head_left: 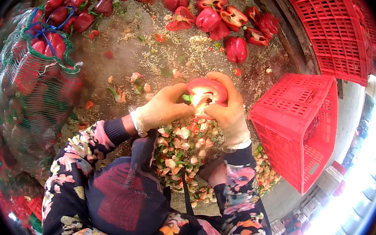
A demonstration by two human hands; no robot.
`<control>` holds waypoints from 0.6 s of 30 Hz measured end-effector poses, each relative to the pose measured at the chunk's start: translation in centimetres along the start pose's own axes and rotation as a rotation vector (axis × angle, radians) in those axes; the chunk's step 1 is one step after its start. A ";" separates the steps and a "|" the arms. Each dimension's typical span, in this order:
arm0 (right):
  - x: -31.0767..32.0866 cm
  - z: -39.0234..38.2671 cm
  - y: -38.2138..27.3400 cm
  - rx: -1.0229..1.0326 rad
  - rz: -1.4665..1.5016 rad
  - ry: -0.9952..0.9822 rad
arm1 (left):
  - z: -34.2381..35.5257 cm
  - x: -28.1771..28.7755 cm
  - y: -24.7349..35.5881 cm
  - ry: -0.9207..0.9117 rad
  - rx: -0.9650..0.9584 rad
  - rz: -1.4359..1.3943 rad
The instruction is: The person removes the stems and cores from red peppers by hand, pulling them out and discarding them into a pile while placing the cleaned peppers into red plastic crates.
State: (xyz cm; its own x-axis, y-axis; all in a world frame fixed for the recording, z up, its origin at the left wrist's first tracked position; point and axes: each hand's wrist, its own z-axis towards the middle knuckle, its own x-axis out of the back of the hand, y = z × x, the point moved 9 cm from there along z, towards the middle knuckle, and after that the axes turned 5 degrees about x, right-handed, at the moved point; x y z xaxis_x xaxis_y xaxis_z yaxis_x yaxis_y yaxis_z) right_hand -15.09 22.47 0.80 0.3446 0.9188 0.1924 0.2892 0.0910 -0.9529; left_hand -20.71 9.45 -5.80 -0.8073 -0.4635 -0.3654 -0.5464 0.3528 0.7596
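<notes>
Harsh glare far R, hot spot on pepper [213,89], fisheye distort.

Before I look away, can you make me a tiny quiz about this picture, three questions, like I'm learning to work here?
1. True or false: the yellow-orange gloved left hand and the yellow-orange gloved right hand both touch the same shiny red bell pepper.

2. Multiple choice: on the left of the picture, what holds lots of red peppers?
A) A round wooden bucket
B) A bulging green mesh sack
C) A square white paper box

3. Fill in the blank: the nearest slotted red plastic crate is to the ____ of both hands.

Key: 1. True; 2. B; 3. right
</notes>
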 end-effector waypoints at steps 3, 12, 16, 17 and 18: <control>0.9 -0.7 -0.2 0.090 -0.195 0.107 | 1.4 -0.4 -0.1 -0.121 0.002 0.015; -3.6 -2.2 -2.1 0.195 -0.670 0.193 | 2.7 1.0 -1.5 0.195 -0.103 -0.008; -4.7 -3.0 -1.8 0.121 -0.769 0.218 | 2.6 1.3 -1.6 0.385 -0.197 0.193; -4.7 -3.2 -1.4 0.111 -0.779 0.226 | 2.8 1.5 -1.7 0.410 -0.220 0.203; -4.9 -3.2 -1.0 0.116 -0.744 0.204 | 2.7 1.8 -1.7 0.441 -0.254 0.274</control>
State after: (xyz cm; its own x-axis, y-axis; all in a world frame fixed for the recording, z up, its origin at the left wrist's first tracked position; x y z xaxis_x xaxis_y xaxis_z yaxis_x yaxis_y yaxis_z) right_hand -14.23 16.65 1.58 0.2575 0.5125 0.8192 0.4177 0.7054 -0.5726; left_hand -21.88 10.25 -9.19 -0.7128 -0.6967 0.0806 -0.2157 0.3272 0.9200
